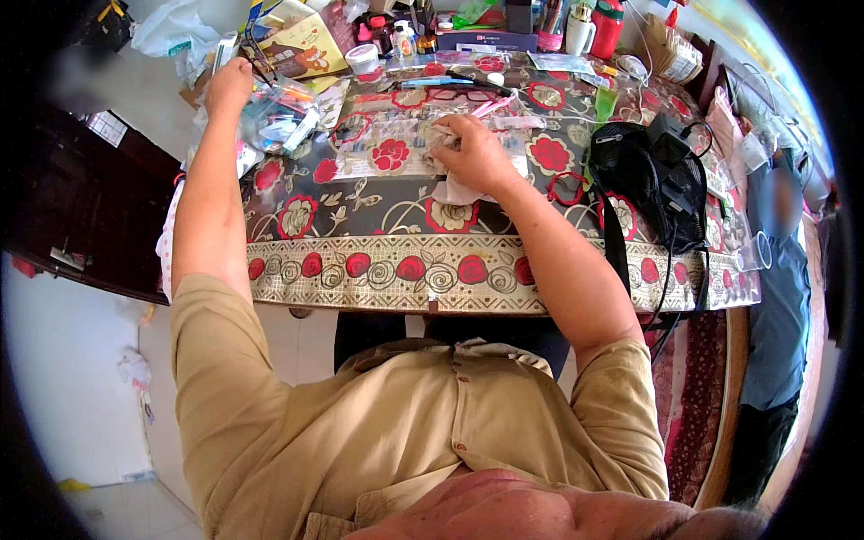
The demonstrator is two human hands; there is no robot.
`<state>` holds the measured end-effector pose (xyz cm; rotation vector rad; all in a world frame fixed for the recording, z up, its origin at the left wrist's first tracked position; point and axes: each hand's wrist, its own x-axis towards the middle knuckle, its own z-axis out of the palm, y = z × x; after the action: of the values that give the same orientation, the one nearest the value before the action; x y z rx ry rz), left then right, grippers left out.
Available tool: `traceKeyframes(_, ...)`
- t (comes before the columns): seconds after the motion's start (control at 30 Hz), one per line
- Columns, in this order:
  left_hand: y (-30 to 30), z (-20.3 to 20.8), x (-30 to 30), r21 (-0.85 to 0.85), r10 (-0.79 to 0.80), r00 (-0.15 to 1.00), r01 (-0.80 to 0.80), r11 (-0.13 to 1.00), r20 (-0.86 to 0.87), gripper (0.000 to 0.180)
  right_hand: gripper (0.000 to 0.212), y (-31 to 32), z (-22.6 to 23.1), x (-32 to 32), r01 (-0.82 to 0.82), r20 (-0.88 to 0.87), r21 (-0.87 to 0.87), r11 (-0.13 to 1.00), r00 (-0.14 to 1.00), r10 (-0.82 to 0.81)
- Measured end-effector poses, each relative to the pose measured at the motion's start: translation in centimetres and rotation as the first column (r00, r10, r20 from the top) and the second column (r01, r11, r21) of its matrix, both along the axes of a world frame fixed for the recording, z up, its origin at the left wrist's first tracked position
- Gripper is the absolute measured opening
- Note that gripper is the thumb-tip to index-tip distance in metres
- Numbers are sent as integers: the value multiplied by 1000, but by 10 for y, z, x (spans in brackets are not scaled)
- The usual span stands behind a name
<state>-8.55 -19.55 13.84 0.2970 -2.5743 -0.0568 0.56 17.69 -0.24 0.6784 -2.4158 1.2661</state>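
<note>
My left hand is stretched out to the far left of the table, its fingers closed around a slim, flat silvery thing whose kind I cannot make out. Just beside it lies a clear plastic bag full of small items. In the middle of the table, my right hand grips a crumpled white tissue, pressed on the clear cover over the floral tablecloth. Flat printed papers show through around it.
Along the back stand a yellow box, a white tub, several bottles and a red flask. Pens and glasses lie before them. To the right are a black mesh bag with cables and a clear cup. Another person is at far right.
</note>
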Motion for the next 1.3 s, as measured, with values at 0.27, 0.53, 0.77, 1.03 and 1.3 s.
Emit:
traceKeyframes(0.27,5,-2,10,497,-233,959,127,858,158,29,41,0,-1,-1,-18,32,-8,1000,999,18)
traceKeyframes(0.53,-4,-5,-1,-153,-284,958,278,948,-22,27,42,0,3,2,-12,78,-7,1000,997,13)
traceKeyframes(0.77,90,-37,-10,-162,-586,809,573,803,-41,18,47,-4,1,3,-18,31,3,1000,999,17)
traceKeyframes(1.03,177,-120,-55,-149,-703,689,724,673,176,27,49,-5,-9,-4,-110,-88,31,993,990,112)
traceKeyframes(1.3,205,-129,-69,-180,-488,797,571,801,355,30,41,-6,-6,-2,-87,14,93,992,996,86)
